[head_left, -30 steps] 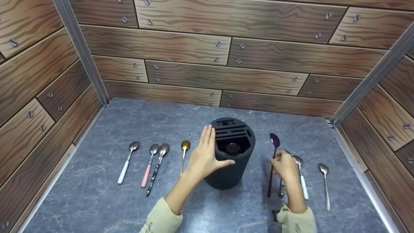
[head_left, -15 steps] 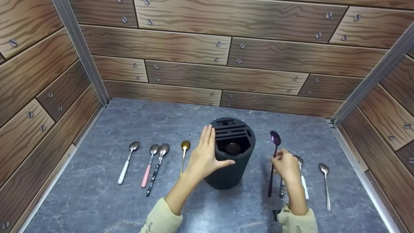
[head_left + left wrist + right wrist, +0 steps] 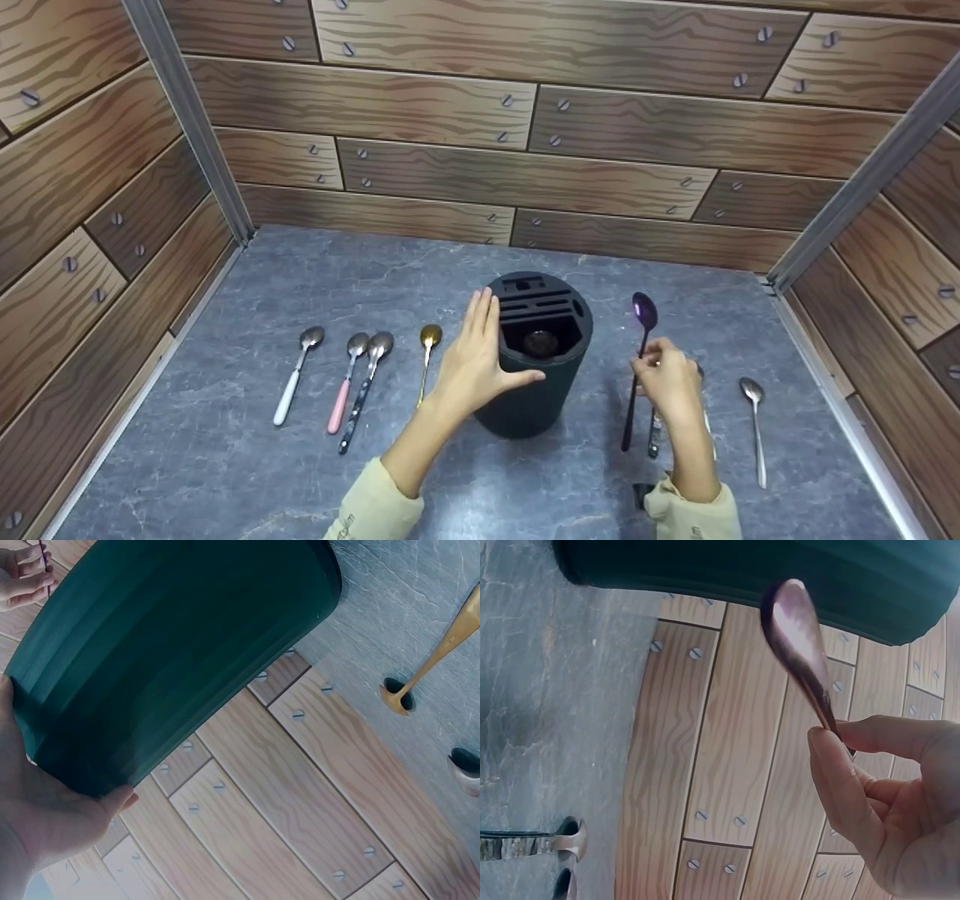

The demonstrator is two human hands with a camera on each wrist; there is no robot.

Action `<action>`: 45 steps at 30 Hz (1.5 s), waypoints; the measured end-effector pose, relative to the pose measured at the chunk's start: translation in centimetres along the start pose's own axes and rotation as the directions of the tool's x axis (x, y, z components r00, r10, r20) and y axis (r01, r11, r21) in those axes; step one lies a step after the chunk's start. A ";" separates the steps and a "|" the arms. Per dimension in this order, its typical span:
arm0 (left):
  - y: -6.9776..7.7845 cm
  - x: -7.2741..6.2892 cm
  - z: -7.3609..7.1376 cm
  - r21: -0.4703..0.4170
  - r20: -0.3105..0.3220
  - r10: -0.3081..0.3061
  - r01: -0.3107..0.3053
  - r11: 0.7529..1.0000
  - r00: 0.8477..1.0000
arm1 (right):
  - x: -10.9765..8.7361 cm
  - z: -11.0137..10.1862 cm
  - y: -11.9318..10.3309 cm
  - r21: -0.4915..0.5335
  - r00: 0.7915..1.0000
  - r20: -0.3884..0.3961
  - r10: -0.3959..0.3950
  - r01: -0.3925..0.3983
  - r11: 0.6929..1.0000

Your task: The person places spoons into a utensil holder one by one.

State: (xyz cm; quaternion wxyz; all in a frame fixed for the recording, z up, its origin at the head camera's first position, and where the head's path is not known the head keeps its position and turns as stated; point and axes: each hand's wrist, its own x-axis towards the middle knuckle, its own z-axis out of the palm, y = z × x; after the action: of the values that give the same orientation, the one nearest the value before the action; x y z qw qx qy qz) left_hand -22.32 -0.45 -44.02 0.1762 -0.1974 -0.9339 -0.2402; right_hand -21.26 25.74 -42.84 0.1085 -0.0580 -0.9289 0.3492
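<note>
In the head view, a dark green cylindrical utensil holder (image 3: pixel 525 405) with a black slotted top stands upright mid-table. My left hand (image 3: pixel 471 364) rests against its upper side, fingers straight and thumb stretched across the front. The left wrist view shows that palm and thumb at the holder's green wall (image 3: pixel 165 652). To the right of the holder, my right hand (image 3: pixel 667 379) pinches a dark purple spoon (image 3: pixel 645 310) by the handle between thumb and fingertips. Its shiny bowl points up and away from the hand in the right wrist view, overlapping the holder there.
On the left lie a white-handled spoon (image 3: pixel 288 394), a pink-handled spoon (image 3: pixel 339 405), a black-and-white patterned spoon (image 3: pixel 358 405) and a gold spoon (image 3: pixel 430 337). A patterned-handled spoon (image 3: pixel 655 435) and a silver spoon (image 3: pixel 756 431) lie right. Wood-patterned walls (image 3: pixel 435 169) enclose the table.
The right hand and the purple spoon have moved slightly up and to the right in the head view. The left hand and holder have stayed put.
</note>
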 end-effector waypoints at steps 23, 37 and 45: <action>0.0 -0.1 0.0 -0.003 -0.017 0.013 -0.013 1.000 1.000 | -0.9 -1.0 -2.3 0.037 0.975 -0.217 -0.053 0.062 0.997; 0.0 0.0 -0.1 0.004 -0.003 0.008 -0.008 1.000 1.000 | -1.3 -2.2 -4.1 0.165 0.931 -0.355 -0.090 0.157 0.974; 0.2 -0.1 -0.2 -0.014 -0.007 0.006 -0.006 1.000 1.000 | -1.3 -2.9 -5.4 0.227 0.871 -0.448 -0.201 0.328 0.917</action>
State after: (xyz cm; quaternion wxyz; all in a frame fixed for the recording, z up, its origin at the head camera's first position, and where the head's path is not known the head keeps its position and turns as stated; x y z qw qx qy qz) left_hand -22.08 -0.43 -43.90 0.1790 -0.2006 -0.9310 -0.2469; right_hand -19.45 23.25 -37.38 0.3583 0.0152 -0.8205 0.4452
